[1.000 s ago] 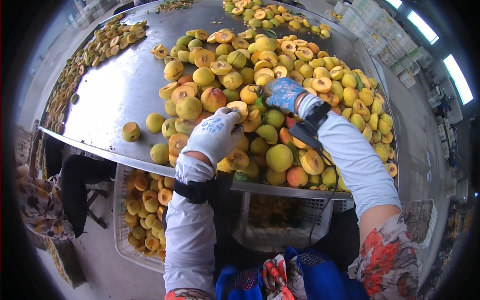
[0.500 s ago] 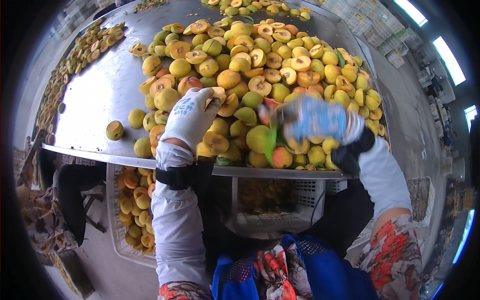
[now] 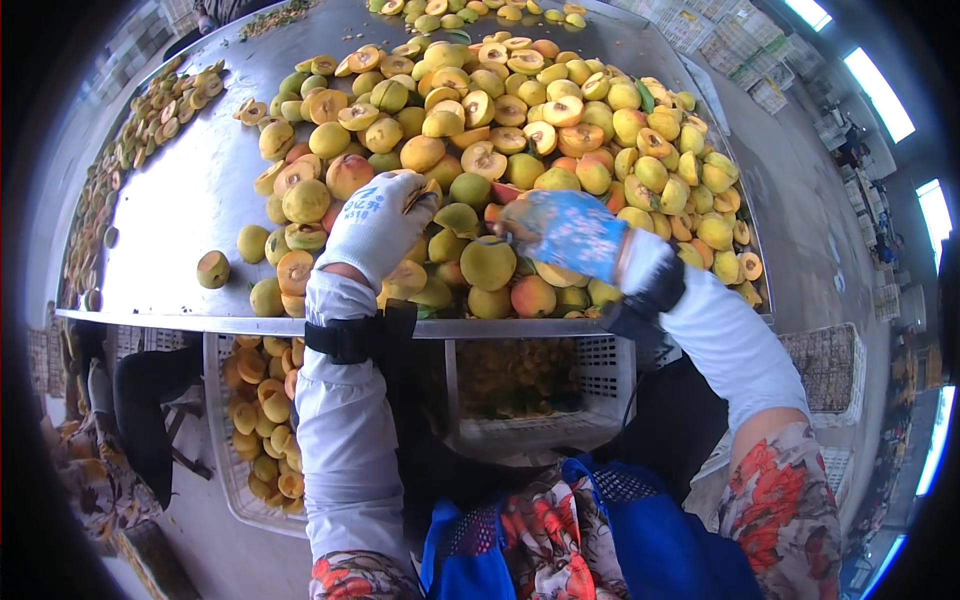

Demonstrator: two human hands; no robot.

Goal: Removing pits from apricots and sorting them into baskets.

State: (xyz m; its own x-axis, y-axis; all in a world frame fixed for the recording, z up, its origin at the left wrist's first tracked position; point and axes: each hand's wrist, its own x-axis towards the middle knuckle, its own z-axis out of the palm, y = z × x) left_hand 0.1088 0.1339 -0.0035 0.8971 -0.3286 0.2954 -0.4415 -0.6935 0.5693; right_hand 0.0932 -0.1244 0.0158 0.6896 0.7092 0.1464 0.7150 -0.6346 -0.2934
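A large heap of yellow peaches (image 3: 488, 263), many cut in half with the pit or hollow showing, covers the near part of a metal table (image 3: 180, 230). My left hand (image 3: 378, 222), in a white glove, is closed at the left of the heap, its fingertips pinched together; what they hold is hidden. To its right, over the middle of the heap, my right hand (image 3: 572, 232) wears a blue flowered cover and is closed too. A reddish bit shows by its fingers, too blurred to name.
Under the table edge stand a crate of peach halves (image 3: 262, 420) on the left and a white crate with dark scraps (image 3: 530, 400) in the middle. More halves lie along the table's left edge (image 3: 165, 130). Another person's legs (image 3: 150, 400) are at the left.
My right hand has moved left, closer to my left hand, and the green leaf beneath it no longer shows. My left hand stays pinched near the same spot. The view has shifted slightly.
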